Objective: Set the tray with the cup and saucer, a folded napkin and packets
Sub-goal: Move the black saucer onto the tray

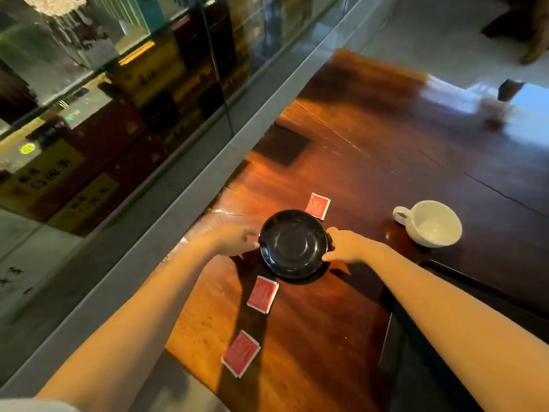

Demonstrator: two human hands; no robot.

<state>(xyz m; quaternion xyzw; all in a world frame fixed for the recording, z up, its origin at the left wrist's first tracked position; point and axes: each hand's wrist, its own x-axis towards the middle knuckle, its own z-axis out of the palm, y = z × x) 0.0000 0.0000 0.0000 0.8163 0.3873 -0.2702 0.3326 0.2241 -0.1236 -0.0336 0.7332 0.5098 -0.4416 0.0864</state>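
A black saucer (292, 243) is tilted slightly above the wooden table (371, 179), casting a shadow beneath it. My left hand (236, 240) grips its left rim and my right hand (346, 246) grips its right rim. A white cup (430, 223) lies tipped toward me on the table to the right, handle pointing left, empty. Three red packets lie flat on the wood: one (318, 206) just behind the saucer, one (263, 295) in front of it, one (241, 353) nearer to me. No tray or napkin is in view.
A grey ledge (166, 221) runs diagonally along the table's left edge, with a glass cabinet of boxes (98, 114) behind it. A dark square patch (280, 148) sits on the wood farther back. A dark chair or bench edge (416, 352) borders the table at the near right.
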